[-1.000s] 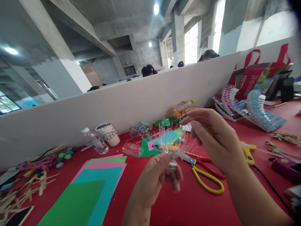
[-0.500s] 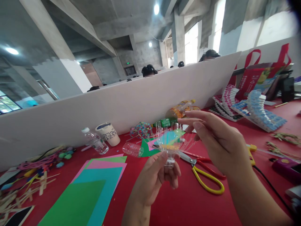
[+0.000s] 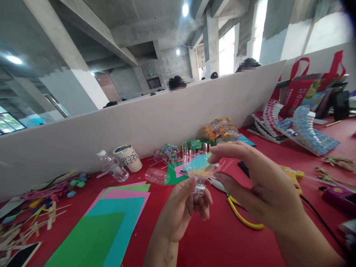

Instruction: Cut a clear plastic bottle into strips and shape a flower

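Note:
A clear plastic bottle top (image 3: 199,170), cut into thin strips that fan outward, is held neck-down in front of me. My left hand (image 3: 180,207) grips it by the neck between thumb and fingers. My right hand (image 3: 258,181) is at the right rim of the strips, thumb and fingers apart in a curve. Whether its fingertips touch a strip I cannot tell. Below the right hand lie scissors with yellow handles (image 3: 244,217), partly covered by that hand. Behind the strips are coloured paper sheets (image 3: 174,174) on the red table.
Coloured paper sheets (image 3: 91,230) lie at left, near craft sticks (image 3: 36,226). A cup (image 3: 130,159), a small bottle (image 3: 112,167) and orange drink bottles (image 3: 214,128) stand or lie along the white partition (image 3: 139,126). A yellow glue gun (image 3: 296,176) with a cord is at right.
My right hand has moved down and its thumb and fingers have spread apart. It now covers more of the scissors and uncovers the drink bottles. My left hand stays nearly still.

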### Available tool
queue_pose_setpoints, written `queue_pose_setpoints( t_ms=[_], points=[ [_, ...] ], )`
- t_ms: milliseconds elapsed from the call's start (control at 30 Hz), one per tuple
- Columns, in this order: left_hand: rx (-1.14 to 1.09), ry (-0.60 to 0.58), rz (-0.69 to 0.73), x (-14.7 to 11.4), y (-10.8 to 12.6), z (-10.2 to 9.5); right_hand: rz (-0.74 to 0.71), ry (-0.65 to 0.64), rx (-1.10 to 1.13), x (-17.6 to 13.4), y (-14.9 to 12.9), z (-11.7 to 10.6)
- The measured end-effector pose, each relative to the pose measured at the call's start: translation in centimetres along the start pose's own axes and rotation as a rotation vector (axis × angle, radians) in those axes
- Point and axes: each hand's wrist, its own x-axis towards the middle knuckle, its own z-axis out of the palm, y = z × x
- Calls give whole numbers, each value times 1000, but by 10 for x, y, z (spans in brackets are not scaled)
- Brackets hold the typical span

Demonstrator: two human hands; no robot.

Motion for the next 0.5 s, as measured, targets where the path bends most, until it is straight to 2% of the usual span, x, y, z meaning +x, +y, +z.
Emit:
queue_pose_setpoints(
  t_ms=[133,267,400,500],
  points=[
    [13,34,13,0,1,1,2,-47,65,-3,-2,10],
    [-11,44,32,-1,3,2,83,-26,123,-4,0,18],
    [-24,39,51,-2,4,1,143,-30,65,-2,1,21],
    [-29,55,62,-3,5,2,125,-37,-12,0,1,22]
  ],
)
